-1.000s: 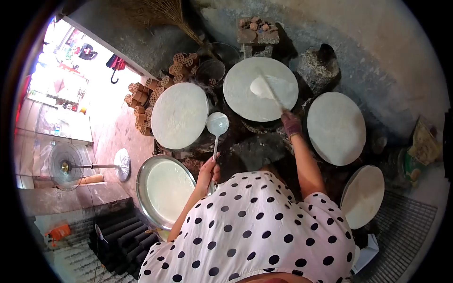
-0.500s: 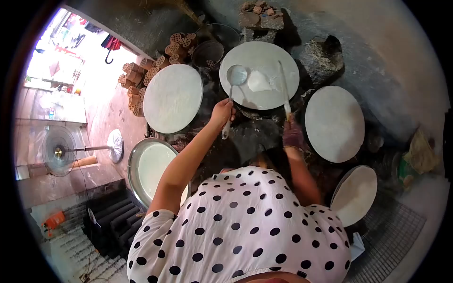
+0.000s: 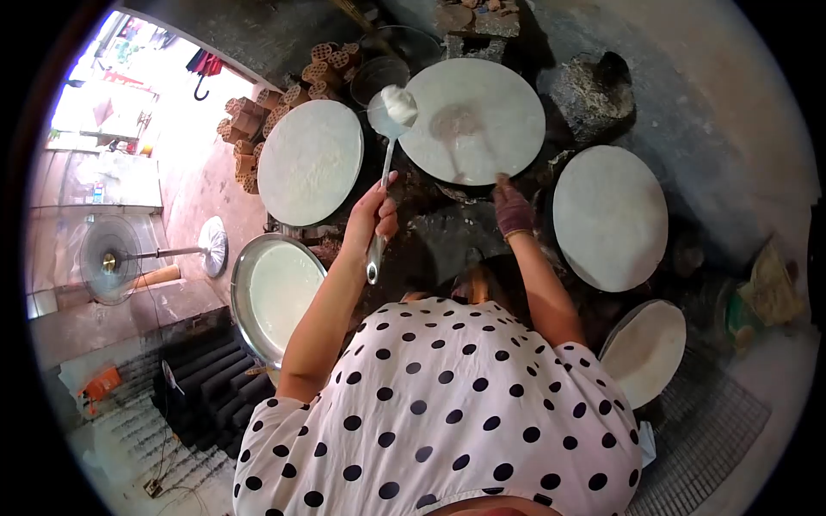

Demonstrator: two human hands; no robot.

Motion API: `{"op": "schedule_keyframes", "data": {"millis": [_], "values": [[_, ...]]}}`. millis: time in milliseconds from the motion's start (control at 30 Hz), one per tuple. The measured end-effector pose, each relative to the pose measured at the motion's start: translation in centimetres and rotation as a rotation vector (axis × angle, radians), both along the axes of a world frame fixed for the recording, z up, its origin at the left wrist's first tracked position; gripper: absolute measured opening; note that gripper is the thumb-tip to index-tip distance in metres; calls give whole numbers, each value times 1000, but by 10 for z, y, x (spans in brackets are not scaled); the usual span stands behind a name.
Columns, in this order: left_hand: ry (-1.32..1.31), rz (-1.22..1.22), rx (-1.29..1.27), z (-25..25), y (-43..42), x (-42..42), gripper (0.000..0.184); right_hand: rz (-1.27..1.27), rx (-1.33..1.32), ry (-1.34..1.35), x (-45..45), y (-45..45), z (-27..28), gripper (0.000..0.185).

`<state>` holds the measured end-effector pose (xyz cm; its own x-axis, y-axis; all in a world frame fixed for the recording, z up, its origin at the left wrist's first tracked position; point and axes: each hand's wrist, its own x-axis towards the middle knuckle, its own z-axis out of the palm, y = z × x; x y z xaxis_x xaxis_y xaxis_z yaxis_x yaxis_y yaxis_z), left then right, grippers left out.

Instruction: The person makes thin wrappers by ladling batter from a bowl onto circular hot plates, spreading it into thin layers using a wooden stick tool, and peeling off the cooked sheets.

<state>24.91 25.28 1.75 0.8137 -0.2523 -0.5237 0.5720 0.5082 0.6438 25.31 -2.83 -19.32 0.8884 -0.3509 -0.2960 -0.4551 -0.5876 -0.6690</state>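
Note:
My left hand (image 3: 373, 219) is closed around the handle of a metal ladle (image 3: 389, 155). Its bowl is raised over the left rim of the far round white-topped griddle (image 3: 508, 95). A white lump (image 3: 400, 105) of batter or soft dough shows at the bowl. My right hand (image 3: 514, 211), in a purple glove, is closed at the near edge of that griddle; whatever it grips cannot be made out. A faint darker smear marks the griddle's middle. Left of my left arm stands a wide metal basin (image 3: 247, 320) of white liquid.
Other round white tops stand at the left (image 3: 311, 163), right (image 3: 611, 219) and lower right (image 3: 645, 354). Perforated clay-coloured cylinders (image 3: 248, 120) are stacked at the far left. A rough block (image 3: 589, 99) stands behind right; a fan (image 3: 110, 261) is at left.
The ladle has moved up and left from above the griddle, and the white lump has gone from the griddle to the bowl. My right hand moved slightly left; its flat stick no longer shows.

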Motion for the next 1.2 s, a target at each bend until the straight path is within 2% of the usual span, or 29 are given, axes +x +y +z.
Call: {"op": "schedule_keyframes", "data": {"millis": [67,100,133,200,233,267,333,367,400,467,500,533,567,600,633,667,700,733,800,833,900,967,1000,1033,1067,1133,1200], "values": [[29,-19,-20,-7,2,-2,29,387,16,-118,3,17,6,46],[69,-29,6,-10,2,-7,29,440,147,-151,7,21,5,46],[98,-42,29,-13,3,-10,28,438,153,-155,10,16,6,46],[121,-65,188,-6,5,-32,32,207,-138,-174,19,2,19,44],[86,-94,225,-4,12,-48,35,-58,42,-192,9,7,35,42],[48,-131,262,-1,21,-63,37,-65,46,-193,3,15,41,42],[-2,-115,227,14,30,-105,37,529,-422,87,-12,25,52,36],[-48,-90,183,19,34,-122,38,472,-453,-316,-44,28,59,30],[-33,-94,128,17,36,-134,39,438,-470,-312,-63,35,62,30],[49,-153,111,13,39,-141,38,33,-275,117,-92,60,60,29],[127,-168,84,5,42,-139,37,298,-577,138,-122,74,39,28],[216,-203,64,-4,45,-135,36,450,-584,98,-162,82,37,28],[177,-303,-119,-13,54,-141,34,599,-587,52,-202,88,34,28],[50,-354,-68,-3,52,-157,37,607,-324,-107,-239,85,54,29],[-78,-442,95,10,52,-173,39,510,-346,-54,-274,80,69,29],[-226,-506,246,15,48,-181,41,230,-311,-107,-306,75,83,28],[-220,-564,213,8,36,-181,41,-23,-281,-178,-328,68,91,28],[-226,-654,260,0,26,-185,42,173,-484,-56,-352,44,88,28],[-126,-794,313,-6,9,-188,42,94,-567,267,-385,11,72,30],[-52,-856,323,-5,-10,-189,42,-208,-464,446,-400,-6,76,31],[17,-935,339,-5,-21,-192,42,-219,-1342,320,-445,-56,-8,31],[-89,-1060,92,3,-19,-201,41,-604,-762,241,-440,-93,17,36],[-100,-1077,101,11,-24,-210,41,-619,-861,19,-434,-99,55,48],[27,-1024,18,17,-28,-222,41,-670,-881,-19,-422,-113,59,55],[156,-964,-64,20,-33,-230,41,-685,-873,-19,-410,-121,66,55],[167,-1009,2,4,-55,-239,41,-719,-661,183,-392,-142,75,56],[387,-986,50,-3,-77,-244,40,-699,-640,210,-385,-172,44,54]]}}
